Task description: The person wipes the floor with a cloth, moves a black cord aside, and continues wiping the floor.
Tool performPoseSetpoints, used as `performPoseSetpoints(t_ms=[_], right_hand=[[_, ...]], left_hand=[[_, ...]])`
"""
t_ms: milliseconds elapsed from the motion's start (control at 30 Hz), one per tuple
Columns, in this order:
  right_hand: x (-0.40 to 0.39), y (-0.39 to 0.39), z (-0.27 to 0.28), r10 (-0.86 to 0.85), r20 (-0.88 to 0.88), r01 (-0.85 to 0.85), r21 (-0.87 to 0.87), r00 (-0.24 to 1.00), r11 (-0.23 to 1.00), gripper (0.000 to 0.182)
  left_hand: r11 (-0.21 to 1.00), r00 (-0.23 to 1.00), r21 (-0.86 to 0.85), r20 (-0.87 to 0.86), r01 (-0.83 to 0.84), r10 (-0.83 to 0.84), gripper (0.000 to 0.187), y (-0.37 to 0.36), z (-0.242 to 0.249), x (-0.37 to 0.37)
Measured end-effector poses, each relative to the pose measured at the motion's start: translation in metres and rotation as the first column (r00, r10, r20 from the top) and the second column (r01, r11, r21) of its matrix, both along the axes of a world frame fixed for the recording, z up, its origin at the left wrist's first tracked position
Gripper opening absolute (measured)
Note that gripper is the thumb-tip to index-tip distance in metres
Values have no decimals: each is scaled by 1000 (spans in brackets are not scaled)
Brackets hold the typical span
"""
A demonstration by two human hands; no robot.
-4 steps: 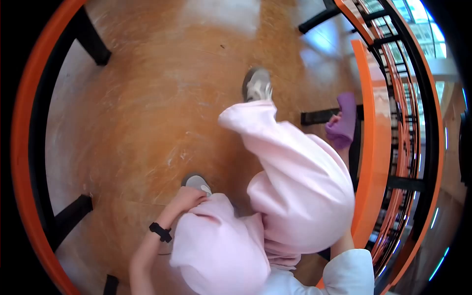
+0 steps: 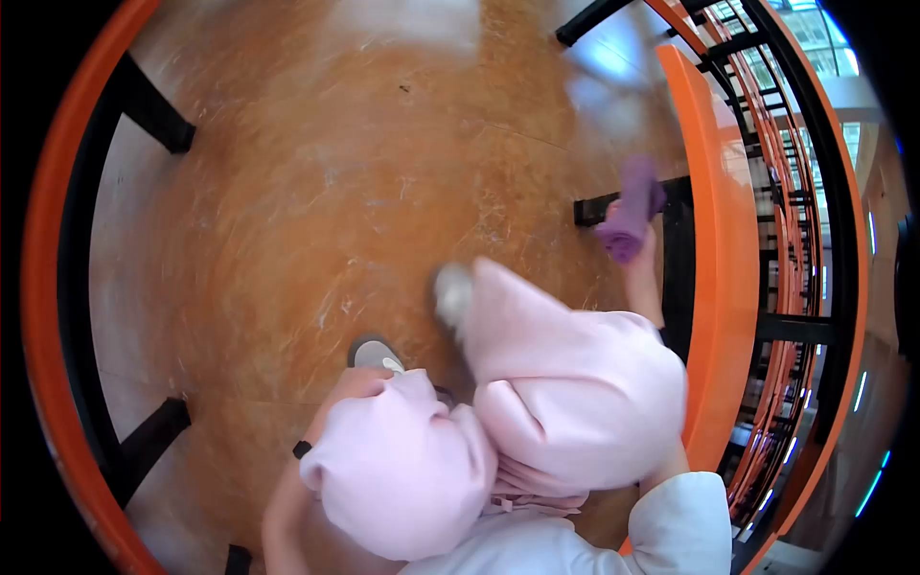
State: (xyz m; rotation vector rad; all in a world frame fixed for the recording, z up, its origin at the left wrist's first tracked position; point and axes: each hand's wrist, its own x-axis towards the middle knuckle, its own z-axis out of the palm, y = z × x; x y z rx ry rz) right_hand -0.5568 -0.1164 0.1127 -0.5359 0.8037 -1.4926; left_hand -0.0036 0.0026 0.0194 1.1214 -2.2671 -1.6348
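On the right, low beside the orange bench, my right hand [image 2: 616, 208] is closed around a purple cloth [image 2: 632, 216]. The cloth is bunched into a roll and slightly blurred. My left hand [image 2: 356, 383] lies against the outer side of my left knee, on the pink trousers [image 2: 412, 460]. Its fingers are mostly hidden behind the trouser leg, and nothing held shows in it. A black wristband [image 2: 302, 449] is partly visible on that arm. Below my knees are two grey shoes [image 2: 374, 353], the right one blurred.
An orange bench [image 2: 714, 287] with black legs runs along my right. Another orange-edged piece with black legs [image 2: 153, 105] stands on the left. Brown, shiny floor [image 2: 268, 249] stretches between them. Rows of orange and black furniture [image 2: 791, 240] extend beyond the right bench.
My right foot has drawn back toward me, and the right knee has bent more. The purple cloth has shifted slightly left and up and turned with my right hand. My left hand stays at the knee.
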Motion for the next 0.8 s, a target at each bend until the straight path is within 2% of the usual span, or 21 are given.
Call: performPoseSetpoints(t_ms=[33,67,100,167,233,333,367,433,467,500,533,567,600,667,733,767,800], right_hand=[[11,-6,-11,-84,6,80,244,996,966,49],[31,-22,-22,-232,-90,249,336,969,908,50],[52,-30,-22,-234,-78,247,330,969,911,50],[83,-24,-12,-284,-256,368,398,924,840,54],[66,-21,-57,-314,-217,380,439,924,814,52],[63,-17,-113,-301,-652,605,306,696,735,42],[61,-14,-131,-294,-655,606,317,696,729,42],[58,-3,-167,-176,-942,639,50,285,767,41],[56,0,-185,-114,-978,658,29,174,752,39],[66,-1,-184,-96,-979,659,47,179,751,39],[75,-12,-180,-84,-995,703,-19,59,711,38],[83,-20,-178,-60,-996,741,-86,-62,666,36],[83,-31,-182,-88,-986,719,-162,-140,676,35],[84,-62,-181,-47,-977,700,-181,-206,691,32],[89,-101,-170,31,-987,695,-89,-159,713,29],[90,-120,-174,-51,-984,638,-151,-172,755,30],[102,-138,-163,73,-982,640,-55,-172,766,29]], left_hand=[[1000,1000,12,2,-6,6,25,1,6,-4],[1000,1000,15,7,-12,12,25,0,10,-6],[999,1000,29,13,-17,17,25,-1,12,-7],[997,999,65,25,-30,28,24,-4,14,-6],[994,998,103,42,-42,37,24,-5,12,-7],[988,997,147,74,-39,28,23,-1,3,-6],[987,994,158,106,-31,14,23,-2,1,-6],[985,996,164,84,-51,38,21,-2,-1,-10],[975,994,206,95,-81,62,20,0,-3,-10],[967,991,234,108,-104,81,20,-3,-3,-10],[963,981,264,193,-55,3,26,-10,1,-10],[963,980,265,199,-48,-6,26,-13,1,-10],[963,977,267,211,-44,-14,26,-14,1,-11],[955,977,291,212,-59,-4,25,-14,2,-13],[954,980,289,198,-77,20,25,-14,1,-13],[955,981,280,188,-103,51,25,-12,1,-14],[951,982,292,183,-106,53,25,-10,1,-15]])
